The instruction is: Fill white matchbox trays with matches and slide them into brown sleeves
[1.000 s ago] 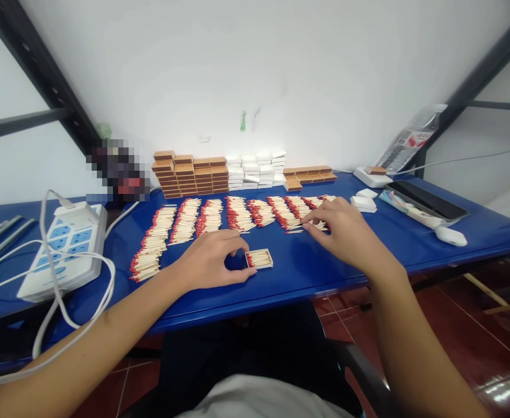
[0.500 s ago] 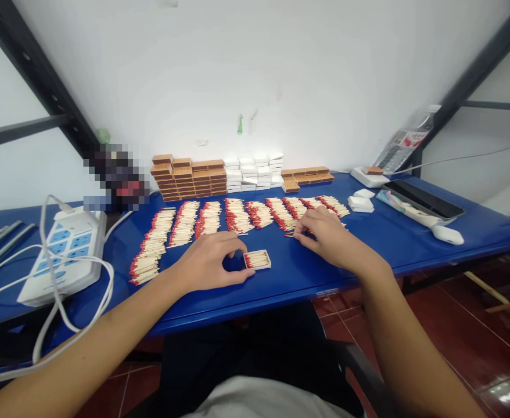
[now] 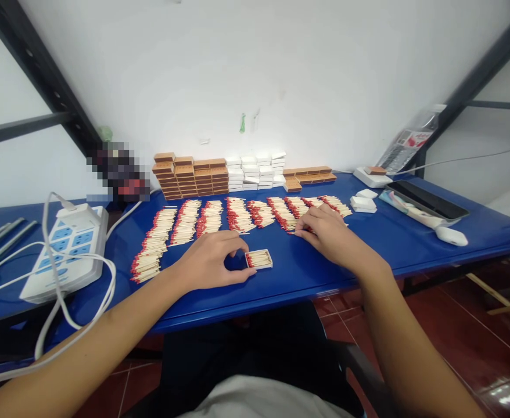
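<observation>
A small white matchbox tray (image 3: 259, 259) partly filled with red-tipped matches lies on the blue table. My left hand (image 3: 215, 260) curves around its left end, thumb at the near corner and fingers at the far one, gripping it. To the right, my right hand (image 3: 323, 229) rests at the near end of the match rows, its thumb and fingertips drawn together. A red match head shows at those fingertips; the hand hides some matches behind it. Loose matches (image 3: 237, 216) lie in several slanting rows beyond both hands.
Stacked brown matchbox sleeves (image 3: 196, 179) and white trays (image 3: 255, 172) line the wall. Further right are a few white trays (image 3: 363, 203), a black phone (image 3: 429, 200), a white earphone case (image 3: 452, 235) and a plastic bottle (image 3: 414, 139). A power strip (image 3: 65, 255) with cables sits left.
The view has shifted very slightly. Both hands and the tray keep nearly the same places, with the right fingertips still among the matches.
</observation>
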A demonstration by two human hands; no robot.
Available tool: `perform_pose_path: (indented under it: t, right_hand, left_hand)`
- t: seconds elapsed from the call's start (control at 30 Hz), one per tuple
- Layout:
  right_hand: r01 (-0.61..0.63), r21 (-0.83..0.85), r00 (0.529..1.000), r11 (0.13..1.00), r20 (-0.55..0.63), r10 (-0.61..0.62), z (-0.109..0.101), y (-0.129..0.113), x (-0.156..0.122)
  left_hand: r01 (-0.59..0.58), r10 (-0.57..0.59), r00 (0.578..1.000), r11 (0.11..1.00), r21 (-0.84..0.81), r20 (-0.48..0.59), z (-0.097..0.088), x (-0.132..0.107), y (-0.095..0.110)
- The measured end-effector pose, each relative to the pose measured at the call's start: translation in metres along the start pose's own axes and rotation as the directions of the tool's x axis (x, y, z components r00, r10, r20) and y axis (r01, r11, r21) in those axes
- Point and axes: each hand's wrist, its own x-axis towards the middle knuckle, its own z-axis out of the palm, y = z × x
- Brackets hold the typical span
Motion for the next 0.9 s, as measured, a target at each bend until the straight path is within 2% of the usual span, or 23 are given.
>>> perform_pose_path:
  t: [0.13, 0.3, 0.4, 0.47, 0.63, 0.9]
  right_hand:
    - [-0.001, 0.032, 1.000, 0.999, -0.014, 0.002, -0.010, -0.019, -0.001]
    - [0.139, 0.113, 0.990, 0.984, -0.047, -0.135, -0.028, -0.073, -0.006]
    - [0.198, 0.075, 0.980, 0.977, -0.016, -0.198, -0.028, -0.103, -0.006]
    - [0.228, 0.032, 0.973, 0.973, 0.022, -0.229, -0.024, -0.115, -0.006]
    - [0.243, 0.014, 0.969, 0.970, 0.032, -0.243, -0.019, -0.117, -0.005]
    - [0.237, 0.124, 0.971, 0.963, -0.012, -0.238, -0.022, -0.112, -0.002]
  left_hand:
    - [-0.001, 0.001, 1.000, 1.000, -0.012, 0.002, -0.001, 0.000, 0.000]
    - [-0.002, 0.002, 1.000, 1.000, -0.013, 0.007, 0.000, 0.000, 0.000]
    - [-0.004, 0.004, 1.000, 1.000, -0.010, 0.004, 0.001, 0.000, -0.001]
    - [-0.010, 0.010, 1.000, 1.000, -0.005, 0.003, 0.001, -0.001, -0.002]
    - [-0.008, 0.008, 1.000, 1.000, -0.004, 0.011, 0.001, -0.001, -0.001]
    - [-0.022, 0.022, 1.000, 1.000, 0.010, -0.006, 0.001, -0.001, 0.000]
